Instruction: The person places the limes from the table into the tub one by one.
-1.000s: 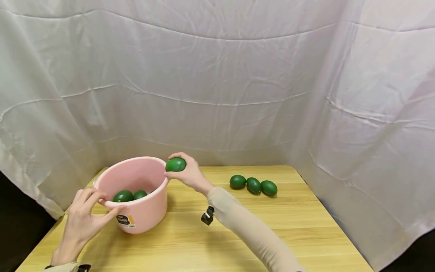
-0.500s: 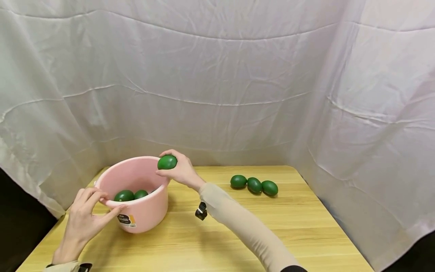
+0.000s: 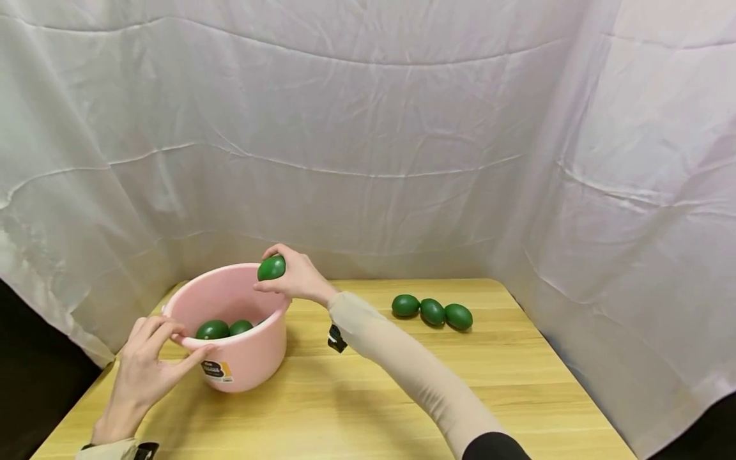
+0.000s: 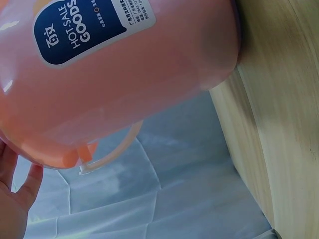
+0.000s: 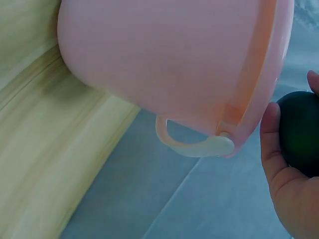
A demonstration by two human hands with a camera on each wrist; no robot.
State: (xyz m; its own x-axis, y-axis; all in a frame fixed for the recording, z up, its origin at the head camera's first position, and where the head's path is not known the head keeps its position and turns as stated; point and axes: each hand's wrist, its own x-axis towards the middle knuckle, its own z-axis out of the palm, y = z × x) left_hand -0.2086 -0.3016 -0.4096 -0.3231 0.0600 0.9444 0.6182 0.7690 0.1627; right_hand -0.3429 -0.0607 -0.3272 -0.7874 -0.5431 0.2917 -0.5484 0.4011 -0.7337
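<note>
A green fruit held over the far rim of a pink bucket

The green fruit (image 3: 271, 268) sits in the right hand (image 3: 293, 276), whose fingers and thumb curl around it, just above the far rim of the pink bucket (image 3: 244, 358); the right wrist view shows the thumb against the fruit's dark skin beside the bucket's rim and pale handle (image 5: 194, 144). The left hand (image 3: 146, 364) pinches the bucket's near rim, thumb outside, fingers over the edge. Two more green fruits (image 3: 223, 329) lie inside the bucket, which stands near the table's (image 3: 368, 409) far left corner. Three green fruits in a row (image 3: 432, 312) rest touching one another toward the far right edge. White cloth (image 3: 368, 128) hangs behind.
</note>
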